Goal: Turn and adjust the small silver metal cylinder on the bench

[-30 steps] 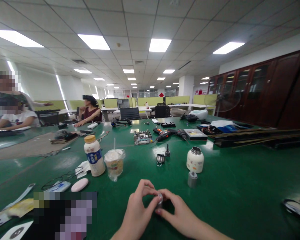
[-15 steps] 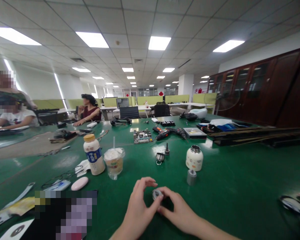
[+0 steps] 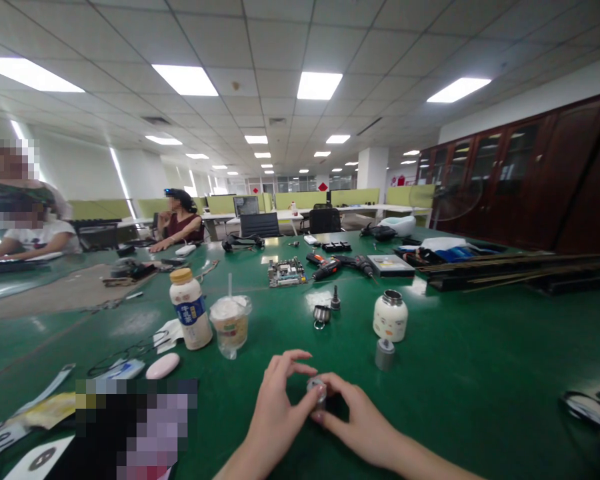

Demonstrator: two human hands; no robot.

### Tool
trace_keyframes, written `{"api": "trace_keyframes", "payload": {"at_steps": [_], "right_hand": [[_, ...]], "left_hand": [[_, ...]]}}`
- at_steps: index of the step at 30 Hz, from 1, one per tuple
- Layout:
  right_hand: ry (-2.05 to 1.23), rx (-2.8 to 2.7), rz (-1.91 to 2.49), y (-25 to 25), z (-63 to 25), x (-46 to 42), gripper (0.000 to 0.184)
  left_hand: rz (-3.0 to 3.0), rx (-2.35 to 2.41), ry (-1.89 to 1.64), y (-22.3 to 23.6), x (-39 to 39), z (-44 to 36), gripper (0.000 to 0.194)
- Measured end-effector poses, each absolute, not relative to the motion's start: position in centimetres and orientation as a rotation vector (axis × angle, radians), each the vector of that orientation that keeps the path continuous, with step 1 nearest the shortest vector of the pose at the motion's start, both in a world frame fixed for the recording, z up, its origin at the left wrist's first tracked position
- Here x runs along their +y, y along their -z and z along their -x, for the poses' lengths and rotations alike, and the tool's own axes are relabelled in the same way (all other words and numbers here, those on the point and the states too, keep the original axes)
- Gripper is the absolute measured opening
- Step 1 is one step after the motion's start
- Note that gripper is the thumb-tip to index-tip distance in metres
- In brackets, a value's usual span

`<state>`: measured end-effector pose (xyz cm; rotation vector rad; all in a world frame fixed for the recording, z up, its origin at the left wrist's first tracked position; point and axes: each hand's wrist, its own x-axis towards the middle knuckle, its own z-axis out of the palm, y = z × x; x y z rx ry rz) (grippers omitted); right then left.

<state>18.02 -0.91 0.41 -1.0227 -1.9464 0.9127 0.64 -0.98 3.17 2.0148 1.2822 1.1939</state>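
My left hand [image 3: 275, 413] and my right hand [image 3: 357, 420] meet low over the green table [image 3: 480, 373], both pinching a small round metal part [image 3: 317, 388] between thumbs and fingertips. Just beyond them stands a small grey metal cap [image 3: 385, 354]. Behind it is a white squat flask [image 3: 391, 317] with its steel mouth uncovered. Two more small metal pieces [image 3: 322, 314] lie further back near the middle.
A white milk bottle [image 3: 191, 319] and a plastic cup with a straw [image 3: 230, 325] stand left of my hands. A pink case [image 3: 163, 365] and papers lie at left. Circuit board [image 3: 286, 272], power drill [image 3: 330, 268] and dark rails [image 3: 520, 273] lie further back. Three people sit far left.
My hands have stayed together on the metal part, turning it slightly between the fingers. The view has shifted a little; nothing else on the table moved.
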Motion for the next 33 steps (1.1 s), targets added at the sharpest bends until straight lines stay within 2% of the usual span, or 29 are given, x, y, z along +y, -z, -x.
{"api": "trace_keyframes", "payload": {"at_steps": [8,14,22,33], "right_hand": [[-0.912,-1.945,1.056,-0.2,-18.1,-0.8,0.034],[-0.932,-1.942,1.062,-0.6,-18.0,-1.0,0.031],[-0.919,-1.938,1.082,-0.5,-18.0,-0.9,0.033],[-0.923,-1.936,1.046,-0.4,-18.1,-0.9,0.032]], "left_hand": [[-1.914,1.436,-1.383,-2.6,-0.1,0.4,0.024],[-2.077,1.597,-1.098,0.0,0.6,2.0,0.014],[-1.915,1.417,-1.356,-2.2,0.5,1.2,0.017],[-2.105,1.345,-1.218,-2.6,-0.8,0.0,0.017]]}}
